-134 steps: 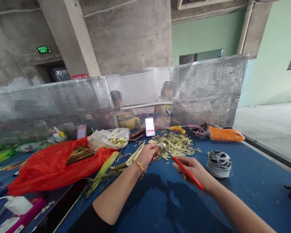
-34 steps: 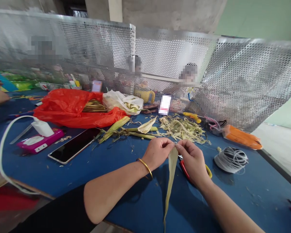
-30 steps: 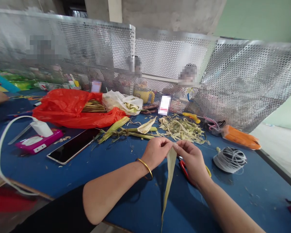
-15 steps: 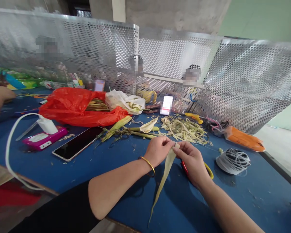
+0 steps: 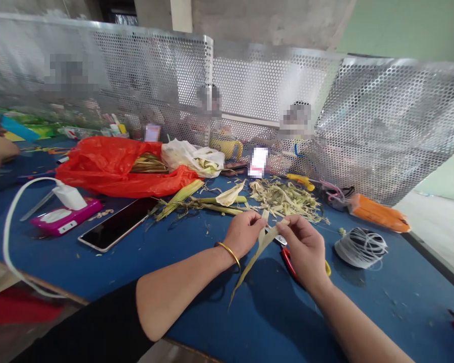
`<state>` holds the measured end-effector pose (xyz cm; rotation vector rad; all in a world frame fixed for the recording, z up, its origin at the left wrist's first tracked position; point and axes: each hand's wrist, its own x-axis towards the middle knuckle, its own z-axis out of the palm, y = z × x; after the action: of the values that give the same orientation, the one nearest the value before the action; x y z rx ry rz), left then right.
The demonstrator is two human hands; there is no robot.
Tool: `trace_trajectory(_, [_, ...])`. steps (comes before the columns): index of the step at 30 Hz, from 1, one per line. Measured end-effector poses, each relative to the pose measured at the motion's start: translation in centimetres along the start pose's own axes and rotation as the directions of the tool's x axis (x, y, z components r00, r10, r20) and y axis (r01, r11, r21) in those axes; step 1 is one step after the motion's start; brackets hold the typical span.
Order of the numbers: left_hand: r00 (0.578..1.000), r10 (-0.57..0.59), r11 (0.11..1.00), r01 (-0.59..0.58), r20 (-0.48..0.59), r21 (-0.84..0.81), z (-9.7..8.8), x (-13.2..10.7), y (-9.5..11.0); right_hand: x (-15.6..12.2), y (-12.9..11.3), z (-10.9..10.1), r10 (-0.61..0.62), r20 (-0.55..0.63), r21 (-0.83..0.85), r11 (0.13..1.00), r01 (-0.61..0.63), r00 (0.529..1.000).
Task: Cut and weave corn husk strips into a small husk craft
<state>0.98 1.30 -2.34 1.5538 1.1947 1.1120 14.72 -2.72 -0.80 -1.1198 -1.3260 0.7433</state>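
A pale dried corn husk point(image 5: 258, 253) hangs between my two hands, its top split into two strips and its thin tail pointing down toward me. My left hand point(image 5: 245, 233), with a gold bangle at the wrist, pinches one strip. The other strip is pinched by my right hand point(image 5: 304, 247). Beneath my right hand lie scissors point(image 5: 287, 257) with red and yellow handles, partly covered by it. Just beyond my hands are a heap of shredded husk point(image 5: 287, 199) and several husk pieces and stalks point(image 5: 219, 200) on the blue table point(image 5: 196, 312).
A spool of white cord point(image 5: 361, 248) and an orange packet point(image 5: 378, 214) stand right. Left are a phone point(image 5: 117, 224), a purple power strip point(image 5: 66, 217) with a white cable, and a red plastic bag point(image 5: 98, 161). A perforated metal screen point(image 5: 155, 65) runs behind; another person's hand point(image 5: 0, 151) is far left.
The husk's top has been torn into two strips. My right hand has moved slightly away from my left, uncovering the scissors' pivot.
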Motion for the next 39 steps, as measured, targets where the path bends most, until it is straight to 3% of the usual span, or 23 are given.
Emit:
trace_trajectory(3, [0.999, -0.019, 0.999, 0.018, -0.028, -0.033, 0.0, 0.2, -0.1, 0.0, 0.0, 0.1, -0.026, 0.027, -0.029, 0.999, 0.026, 0.999])
trace_trajectory(8, [0.999, -0.029, 0.991, 0.026, -0.02, -0.13, 0.1, 0.0, 0.3, 0.1, 0.3, 0.6, 0.157, 0.168, -0.041, 0.988, -0.152, 0.973])
trace_trajectory(14, [0.98, -0.137, 0.945, 0.173, 0.146, -0.277, 0.0, -0.6, 1.3, 0.3, 0.7, 0.2, 0.186, 0.024, -0.045, 0.982, -0.185, 0.982])
trace_trajectory(20, [0.976, -0.084, 0.957, 0.134, 0.199, -0.257, 0.2, -0.9, 1.3, 0.4, 0.8, 0.1, 0.159, -0.106, -0.047, 0.985, -0.164, 0.982])
trace_trajectory(25, [0.971, -0.172, 0.93, 0.215, 0.164, -0.299, 0.3, -0.7, 1.0, 0.3, 0.9, 0.2, 0.162, -0.035, -0.024, 0.986, -0.162, 0.986])
trace_trajectory(28, [0.965, -0.225, 0.902, 0.258, 0.132, -0.347, 0.4, -0.6, 0.9, 0.2, 0.9, 0.3, 0.167, -0.058, -0.015, 0.986, -0.168, 0.984])
trace_trajectory(32, [0.954, -0.277, 0.859, 0.3, 0.117, -0.415, 0.5, -0.5, 0.7, -0.1, 0.4, 0.4, 0.055, -0.079, -0.097, 0.993, -0.063, 0.995])
trace_trajectory(34, [0.955, -0.278, 0.854, 0.296, 0.105, -0.427, 0.5, -0.4, 0.7, -0.2, 0.1, 0.5, 0.023, -0.045, -0.143, 0.989, -0.029, 0.999])
trace_trajectory(39, [0.969, -0.229, 0.891, 0.248, 0.095, -0.38, 0.4, -0.6, 1.0, 0.0, 0.1, 0.5, 0.084, 0.06, -0.164, 0.984, -0.073, 0.995])
